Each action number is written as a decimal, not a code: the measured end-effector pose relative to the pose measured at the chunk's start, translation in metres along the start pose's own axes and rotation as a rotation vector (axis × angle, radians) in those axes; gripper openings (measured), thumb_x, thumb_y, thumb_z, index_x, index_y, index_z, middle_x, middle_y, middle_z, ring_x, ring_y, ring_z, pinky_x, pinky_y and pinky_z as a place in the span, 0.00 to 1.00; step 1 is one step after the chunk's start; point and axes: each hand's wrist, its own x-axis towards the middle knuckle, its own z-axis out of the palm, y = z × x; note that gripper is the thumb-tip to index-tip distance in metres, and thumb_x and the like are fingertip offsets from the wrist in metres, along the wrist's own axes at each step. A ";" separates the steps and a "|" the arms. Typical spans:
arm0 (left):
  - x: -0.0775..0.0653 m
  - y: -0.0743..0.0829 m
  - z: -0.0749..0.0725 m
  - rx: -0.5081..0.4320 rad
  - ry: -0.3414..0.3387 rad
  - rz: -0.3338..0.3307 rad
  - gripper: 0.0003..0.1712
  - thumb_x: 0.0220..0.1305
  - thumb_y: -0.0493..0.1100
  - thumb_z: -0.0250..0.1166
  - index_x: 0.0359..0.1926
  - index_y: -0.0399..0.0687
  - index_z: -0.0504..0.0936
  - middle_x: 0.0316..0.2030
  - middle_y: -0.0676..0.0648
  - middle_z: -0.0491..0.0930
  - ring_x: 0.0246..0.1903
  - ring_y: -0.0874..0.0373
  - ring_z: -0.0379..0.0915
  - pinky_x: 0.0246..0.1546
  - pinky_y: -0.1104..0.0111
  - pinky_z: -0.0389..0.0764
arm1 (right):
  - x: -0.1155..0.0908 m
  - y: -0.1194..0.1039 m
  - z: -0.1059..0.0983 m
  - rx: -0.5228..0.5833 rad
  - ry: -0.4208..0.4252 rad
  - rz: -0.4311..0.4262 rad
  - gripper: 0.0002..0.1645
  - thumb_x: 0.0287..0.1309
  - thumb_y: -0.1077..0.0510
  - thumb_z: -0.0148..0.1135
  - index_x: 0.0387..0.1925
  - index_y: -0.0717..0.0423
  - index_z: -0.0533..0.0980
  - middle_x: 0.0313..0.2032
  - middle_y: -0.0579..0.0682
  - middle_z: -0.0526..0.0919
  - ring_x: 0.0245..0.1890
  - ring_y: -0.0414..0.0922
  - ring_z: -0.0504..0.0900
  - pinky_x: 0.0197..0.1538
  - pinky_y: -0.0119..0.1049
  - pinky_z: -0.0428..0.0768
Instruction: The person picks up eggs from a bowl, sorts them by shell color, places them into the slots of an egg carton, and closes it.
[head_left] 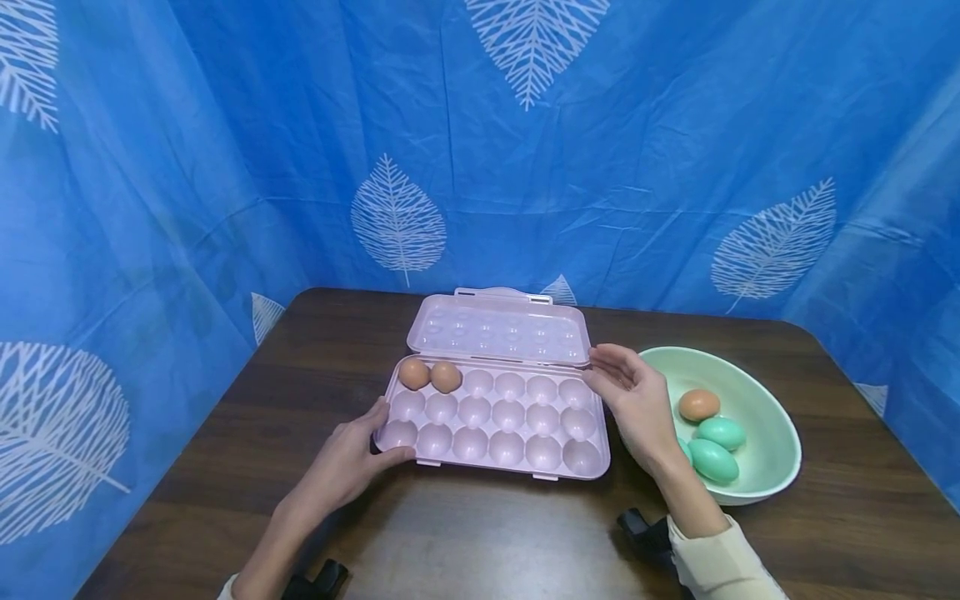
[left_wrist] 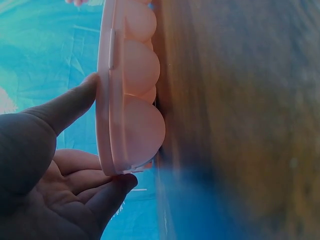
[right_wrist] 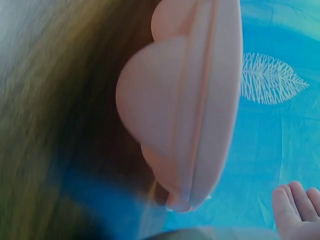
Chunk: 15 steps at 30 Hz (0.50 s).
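Note:
A pink plastic egg carton (head_left: 507,417) lies with its lid (head_left: 498,329) folded back away from me. Two brown eggs (head_left: 430,376) sit side by side in the back row's leftmost wells. My left hand (head_left: 341,458) grips the carton's front left corner, thumb on the front rim (left_wrist: 104,100) and fingers along the left side. Above the carton's back right corner, my right hand (head_left: 633,404) is held with fingers extended and nothing in them. In the right wrist view, those fingers (right_wrist: 296,202) are apart from the carton.
Right of the carton stands a pale green bowl (head_left: 780,450), partly behind my right hand. It holds a brown egg (head_left: 699,405) and several green eggs (head_left: 714,461). The dark wooden table (head_left: 480,533) meets a blue leaf-patterned curtain (head_left: 480,208) at the back and sides.

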 end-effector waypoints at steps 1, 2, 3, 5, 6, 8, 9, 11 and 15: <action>0.000 0.000 0.000 0.000 0.001 -0.001 0.52 0.49 0.62 0.66 0.65 0.33 0.58 0.65 0.36 0.55 0.62 0.43 0.54 0.57 0.51 0.61 | 0.000 0.000 -0.002 -0.014 0.001 -0.005 0.25 0.54 0.62 0.64 0.53 0.67 0.70 0.48 0.58 0.76 0.52 0.55 0.74 0.50 0.27 0.73; 0.000 0.000 0.000 -0.001 0.002 -0.001 0.52 0.49 0.62 0.66 0.65 0.33 0.58 0.65 0.36 0.55 0.62 0.43 0.54 0.57 0.52 0.61 | 0.000 0.000 -0.004 -0.028 0.001 -0.009 0.25 0.54 0.62 0.64 0.53 0.67 0.70 0.49 0.58 0.76 0.51 0.54 0.74 0.50 0.27 0.73; 0.000 0.001 0.000 -0.001 0.001 -0.002 0.52 0.49 0.61 0.66 0.65 0.33 0.58 0.65 0.36 0.55 0.62 0.43 0.54 0.57 0.52 0.61 | 0.001 0.000 -0.007 -0.042 0.000 -0.013 0.25 0.54 0.61 0.63 0.53 0.67 0.70 0.49 0.59 0.76 0.51 0.54 0.75 0.50 0.27 0.73; 0.000 0.001 0.001 -0.001 -0.001 -0.003 0.52 0.49 0.61 0.67 0.65 0.33 0.58 0.65 0.36 0.54 0.62 0.43 0.54 0.57 0.52 0.61 | 0.000 0.000 -0.010 -0.062 -0.001 -0.021 0.24 0.54 0.62 0.63 0.53 0.67 0.70 0.49 0.59 0.76 0.51 0.53 0.75 0.50 0.26 0.73; 0.000 0.001 0.001 -0.002 -0.003 -0.006 0.52 0.49 0.61 0.67 0.65 0.34 0.58 0.65 0.36 0.54 0.62 0.43 0.53 0.57 0.52 0.61 | 0.000 0.000 -0.012 -0.070 -0.002 -0.021 0.25 0.55 0.62 0.63 0.53 0.67 0.69 0.49 0.60 0.76 0.51 0.53 0.75 0.50 0.26 0.73; -0.001 0.000 0.000 -0.004 -0.003 -0.004 0.52 0.49 0.60 0.67 0.65 0.34 0.57 0.65 0.37 0.54 0.63 0.44 0.53 0.57 0.53 0.61 | 0.000 0.000 -0.015 -0.079 -0.004 -0.015 0.25 0.55 0.61 0.62 0.53 0.68 0.69 0.50 0.61 0.76 0.51 0.53 0.75 0.49 0.25 0.73; -0.001 0.000 0.000 -0.005 -0.004 -0.003 0.52 0.49 0.60 0.67 0.66 0.34 0.57 0.65 0.37 0.54 0.63 0.44 0.53 0.57 0.53 0.61 | -0.001 0.000 -0.016 -0.087 -0.003 -0.015 0.25 0.55 0.61 0.62 0.53 0.68 0.69 0.50 0.61 0.76 0.51 0.53 0.75 0.49 0.25 0.73; 0.000 0.000 0.000 -0.004 -0.001 0.003 0.52 0.49 0.60 0.67 0.65 0.34 0.57 0.65 0.36 0.54 0.63 0.44 0.53 0.57 0.52 0.61 | -0.001 -0.001 -0.019 -0.090 -0.003 -0.021 0.25 0.56 0.61 0.62 0.53 0.68 0.69 0.49 0.61 0.76 0.51 0.53 0.75 0.49 0.24 0.73; 0.000 0.000 0.000 -0.002 0.001 0.000 0.52 0.49 0.61 0.67 0.65 0.34 0.57 0.65 0.36 0.54 0.62 0.44 0.53 0.57 0.52 0.61 | 0.000 0.003 -0.029 -0.121 -0.005 -0.032 0.26 0.56 0.57 0.62 0.54 0.65 0.69 0.49 0.59 0.76 0.50 0.51 0.75 0.48 0.24 0.73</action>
